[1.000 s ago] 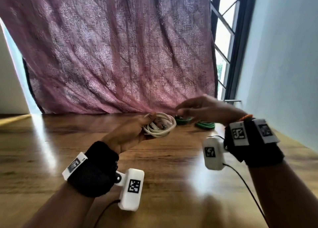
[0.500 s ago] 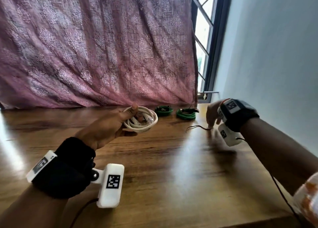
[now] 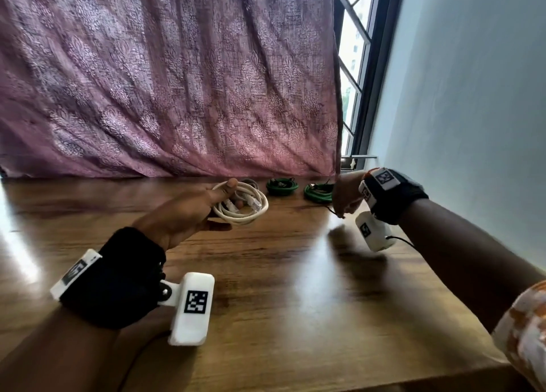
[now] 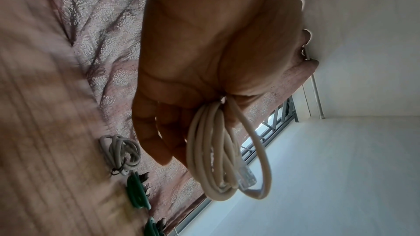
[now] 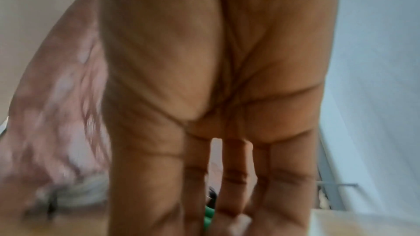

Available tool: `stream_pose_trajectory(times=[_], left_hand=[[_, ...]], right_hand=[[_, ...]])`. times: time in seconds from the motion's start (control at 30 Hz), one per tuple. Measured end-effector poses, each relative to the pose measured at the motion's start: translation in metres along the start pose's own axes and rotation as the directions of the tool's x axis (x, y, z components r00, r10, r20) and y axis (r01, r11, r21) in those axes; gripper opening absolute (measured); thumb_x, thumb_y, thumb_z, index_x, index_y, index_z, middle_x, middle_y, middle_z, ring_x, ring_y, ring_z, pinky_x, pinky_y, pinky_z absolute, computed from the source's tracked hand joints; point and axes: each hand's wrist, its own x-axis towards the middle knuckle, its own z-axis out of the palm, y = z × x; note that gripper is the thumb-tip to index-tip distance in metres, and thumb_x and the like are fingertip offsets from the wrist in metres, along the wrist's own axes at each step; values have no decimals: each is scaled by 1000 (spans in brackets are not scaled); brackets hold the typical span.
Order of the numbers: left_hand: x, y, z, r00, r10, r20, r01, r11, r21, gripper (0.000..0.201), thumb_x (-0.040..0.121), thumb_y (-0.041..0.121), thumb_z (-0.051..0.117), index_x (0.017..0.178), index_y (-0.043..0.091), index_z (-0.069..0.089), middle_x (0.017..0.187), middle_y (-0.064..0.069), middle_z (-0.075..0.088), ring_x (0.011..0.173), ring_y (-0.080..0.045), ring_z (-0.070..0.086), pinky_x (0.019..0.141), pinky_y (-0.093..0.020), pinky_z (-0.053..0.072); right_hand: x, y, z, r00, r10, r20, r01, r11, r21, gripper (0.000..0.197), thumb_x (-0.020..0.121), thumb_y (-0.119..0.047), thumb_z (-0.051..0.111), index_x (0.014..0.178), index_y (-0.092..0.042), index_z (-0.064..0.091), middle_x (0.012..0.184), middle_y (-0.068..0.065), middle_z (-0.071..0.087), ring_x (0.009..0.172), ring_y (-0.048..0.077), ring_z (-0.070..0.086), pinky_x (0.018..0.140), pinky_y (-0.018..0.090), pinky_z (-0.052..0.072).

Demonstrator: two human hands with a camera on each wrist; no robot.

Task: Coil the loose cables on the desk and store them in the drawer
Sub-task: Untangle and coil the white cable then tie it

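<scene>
Head view: left hand point(image 3: 189, 211) held up over the wooden desk point(image 3: 280, 273), thumb and curled fingers gripping a coiled white cable point(image 3: 242, 205). Left wrist view: same white loops point(image 4: 225, 150) hanging from that grip, with a clear plug inside. Right hand point(image 3: 345, 193) low by the far desk edge, fingertips pinching a thin black tie point(image 3: 335, 211). Two green coils point(image 3: 282, 185) and a grey one point(image 4: 120, 153) lying by the pink curtain point(image 3: 177, 75).
</scene>
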Motion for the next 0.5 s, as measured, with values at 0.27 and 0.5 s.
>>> stream_pose_trajectory(times=[0.27, 0.5], left_hand=[[-3, 2, 0, 1000, 7, 21, -7, 1000, 22, 29, 80, 46, 51, 83, 24, 69, 75, 4, 65, 68, -6, 60, 74, -30, 48], [-5, 1, 2, 1000, 20, 11, -21, 999, 30, 25, 96, 36, 41, 102, 23, 61, 99, -3, 66, 85, -11, 60, 75, -26, 51]], right_hand=[[-78, -89, -13, 902, -320, -290, 430, 733, 527, 9, 78, 5, 67, 81, 11, 61, 68, 14, 63, 58, 13, 59, 58, 20, 48], [-101, -140, 6, 748, -619, -238, 488, 270, 830, 23, 79, 15, 55, 94, -2, 62, 72, 5, 69, 62, 12, 66, 63, 21, 56]])
